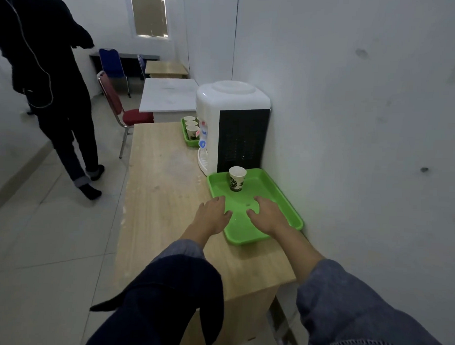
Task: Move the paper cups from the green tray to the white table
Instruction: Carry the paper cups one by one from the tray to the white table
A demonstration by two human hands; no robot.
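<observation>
A single paper cup [236,178] with a dark print stands upright at the far end of the near green tray [284,200], on a wooden table. My left hand [212,214] lies over the tray's left rim, fingers relaxed, holding nothing. My right hand [267,215] hovers over the tray's middle, fingers loosely spread, also holding nothing. Both hands are short of the cup. A second green tray [184,134] farther along the table holds three paper cups [191,128]. The white table [169,95] stands beyond the wooden one.
A white water dispenser [232,126] stands against the right wall between the two trays. A red chair [120,109] sits left of the white table. A person in dark clothes [51,88] stands on the tiled floor to the left.
</observation>
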